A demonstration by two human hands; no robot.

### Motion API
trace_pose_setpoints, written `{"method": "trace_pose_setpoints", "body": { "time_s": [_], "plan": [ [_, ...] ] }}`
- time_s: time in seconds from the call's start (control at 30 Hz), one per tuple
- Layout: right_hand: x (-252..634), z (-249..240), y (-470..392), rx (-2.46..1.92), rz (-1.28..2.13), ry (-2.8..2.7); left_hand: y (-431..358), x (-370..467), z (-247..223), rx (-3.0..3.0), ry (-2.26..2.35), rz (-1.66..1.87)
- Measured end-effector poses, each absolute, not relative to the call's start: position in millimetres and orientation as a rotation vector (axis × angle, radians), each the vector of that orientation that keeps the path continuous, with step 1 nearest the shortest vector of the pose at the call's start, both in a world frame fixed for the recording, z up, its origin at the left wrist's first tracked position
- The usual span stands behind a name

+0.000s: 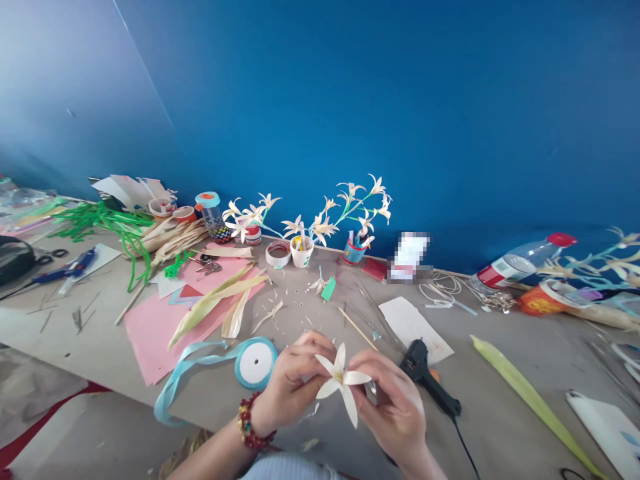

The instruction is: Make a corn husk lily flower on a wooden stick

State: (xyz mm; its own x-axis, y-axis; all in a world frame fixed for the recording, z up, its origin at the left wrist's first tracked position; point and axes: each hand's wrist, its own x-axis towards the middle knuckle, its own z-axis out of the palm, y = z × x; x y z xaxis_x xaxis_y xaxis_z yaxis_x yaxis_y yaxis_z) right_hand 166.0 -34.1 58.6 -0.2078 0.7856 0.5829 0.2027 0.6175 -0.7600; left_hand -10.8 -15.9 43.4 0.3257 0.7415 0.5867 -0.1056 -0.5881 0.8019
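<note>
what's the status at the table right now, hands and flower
Left hand and right hand both pinching the cream paper flower above the table edge. Black glue gun lies just right of the hands, ribbon spool just left.

Both hands (345, 387) pinched together, fingertips touching.

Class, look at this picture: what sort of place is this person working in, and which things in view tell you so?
Probably a handicraft worktable. A glue gun, a ribbon spool and finished flower stems standing in cups show it, and both hands hold a pale handmade flower.
</note>
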Motion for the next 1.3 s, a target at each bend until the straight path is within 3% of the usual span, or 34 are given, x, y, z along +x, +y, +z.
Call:
{"method": "trace_pose_setpoints", "body": {
  "time_s": [1.3],
  "plan": [
    [170.1,60.8,-32.7,-0.799,0.651,-1.734,-17.6,-8.6,47.2,1.890,0.600,1.382]
  ]
}}
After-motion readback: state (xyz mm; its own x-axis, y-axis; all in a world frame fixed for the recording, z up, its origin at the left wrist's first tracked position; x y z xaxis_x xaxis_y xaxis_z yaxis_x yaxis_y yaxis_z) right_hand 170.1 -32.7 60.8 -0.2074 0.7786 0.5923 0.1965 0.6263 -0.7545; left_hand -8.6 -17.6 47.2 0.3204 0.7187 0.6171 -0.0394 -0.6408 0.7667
